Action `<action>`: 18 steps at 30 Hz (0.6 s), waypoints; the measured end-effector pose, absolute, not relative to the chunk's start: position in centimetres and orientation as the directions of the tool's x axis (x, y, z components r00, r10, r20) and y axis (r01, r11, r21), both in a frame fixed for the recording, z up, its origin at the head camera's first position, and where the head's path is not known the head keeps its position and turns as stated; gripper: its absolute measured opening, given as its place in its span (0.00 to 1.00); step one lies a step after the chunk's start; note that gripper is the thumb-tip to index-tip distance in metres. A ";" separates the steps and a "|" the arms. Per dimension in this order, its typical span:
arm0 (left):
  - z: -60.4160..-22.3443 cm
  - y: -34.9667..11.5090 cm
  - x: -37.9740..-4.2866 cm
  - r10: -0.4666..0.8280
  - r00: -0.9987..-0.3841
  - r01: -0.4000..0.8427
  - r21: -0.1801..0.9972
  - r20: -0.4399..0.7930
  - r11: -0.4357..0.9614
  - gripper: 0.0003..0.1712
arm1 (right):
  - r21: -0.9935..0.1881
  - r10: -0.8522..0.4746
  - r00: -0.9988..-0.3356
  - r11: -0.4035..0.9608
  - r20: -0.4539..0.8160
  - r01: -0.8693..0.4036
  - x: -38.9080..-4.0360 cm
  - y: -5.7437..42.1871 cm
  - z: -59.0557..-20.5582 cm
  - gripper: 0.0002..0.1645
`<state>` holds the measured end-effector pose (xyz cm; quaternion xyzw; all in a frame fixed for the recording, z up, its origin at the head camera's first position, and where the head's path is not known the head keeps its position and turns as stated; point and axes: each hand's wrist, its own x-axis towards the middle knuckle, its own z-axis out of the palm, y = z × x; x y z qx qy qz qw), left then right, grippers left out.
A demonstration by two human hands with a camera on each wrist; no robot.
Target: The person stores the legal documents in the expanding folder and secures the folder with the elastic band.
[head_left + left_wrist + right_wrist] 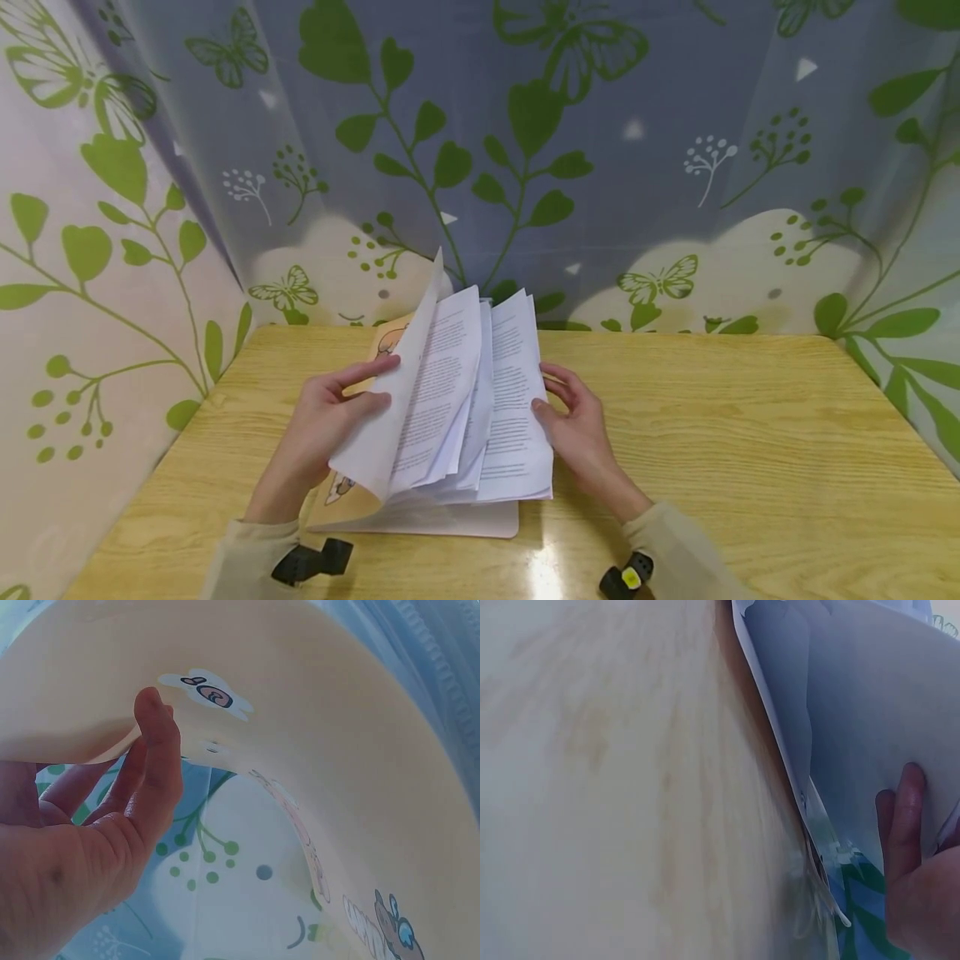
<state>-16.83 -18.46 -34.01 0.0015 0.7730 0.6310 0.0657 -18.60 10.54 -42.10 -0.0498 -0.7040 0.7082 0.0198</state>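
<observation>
A folder or booklet with a tan cartoon-printed cover [341,505] lies open on the table, and printed paper sheets [444,387] fan upright inside it. My left hand [330,417] pinches the bent cover, whose pale inner side faces up. In the left wrist view, a finger of the left hand [97,840] lies on the tan cartoon side [285,712]. Around the right edge of the rightmost printed sheets [516,400], my right hand [577,421] has its thumb in front and fingers behind. The right wrist view shows fingers [907,817] against the back of these sheets [877,705].
Beneath everything is a wood-grain table [720,450], with its back edge against a curtain [637,183] printed with leaves and butterflies. A flat white panel [450,521] of the folder sticks out below the sheets toward the front.
</observation>
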 end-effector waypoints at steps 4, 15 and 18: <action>-34.0 -18.5 -16.8 0.082 -0.992 -0.077 0.975 -0.096 0.209 0.28 | -1.000 0.094 -0.995 -0.005 -0.031 0.031 -18.6 10.1 -42.2 0.31; -33.8 -18.6 -16.8 0.095 -0.992 -0.064 0.978 -0.084 0.197 0.28 | -0.999 0.070 -0.997 -0.038 -0.021 0.019 -18.7 9.0 -42.4 0.32; -33.9 -18.6 -16.8 0.098 -0.992 -0.064 0.980 -0.084 0.190 0.28 | -0.999 0.065 -0.997 -0.039 -0.027 0.024 -18.7 8.8 -42.4 0.32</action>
